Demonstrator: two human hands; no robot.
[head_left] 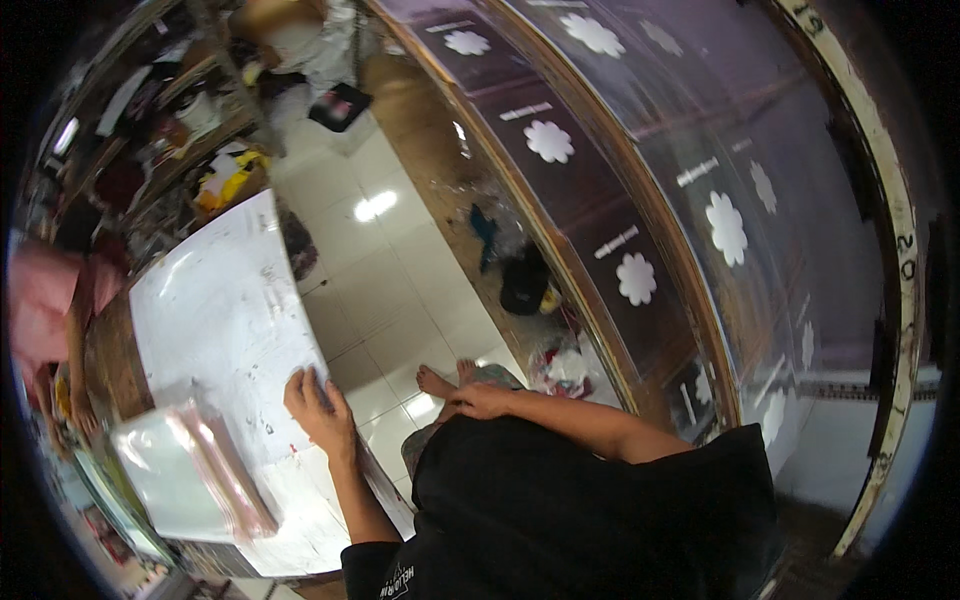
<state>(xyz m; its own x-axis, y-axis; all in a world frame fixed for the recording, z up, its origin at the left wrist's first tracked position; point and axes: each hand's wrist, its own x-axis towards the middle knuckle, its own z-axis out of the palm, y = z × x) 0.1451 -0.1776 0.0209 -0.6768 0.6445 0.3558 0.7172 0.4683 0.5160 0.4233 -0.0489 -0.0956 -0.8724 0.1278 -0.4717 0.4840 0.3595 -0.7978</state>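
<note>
My left hand [320, 412] rests on the right edge of a table covered with a white sheet [215, 310]. Its fingers are bent but apart, and nothing shows between them. A stack of clear plastic bags [185, 475] with pinkish edges lies on the sheet, to the left of that hand. Against the patterned shorts [498, 376] on my leg lies my right hand [480, 400], fingers stretched out, holding nothing that I can see.
At right stand long wood-framed panels [565, 235] with white flower shapes. A dark cap-like thing [525, 280] and plastic wrap [562, 375] lie beside them. Cluttered shelves [190, 110] fill the far left. Another person in a pink top [45, 310] stands at the table's left side.
</note>
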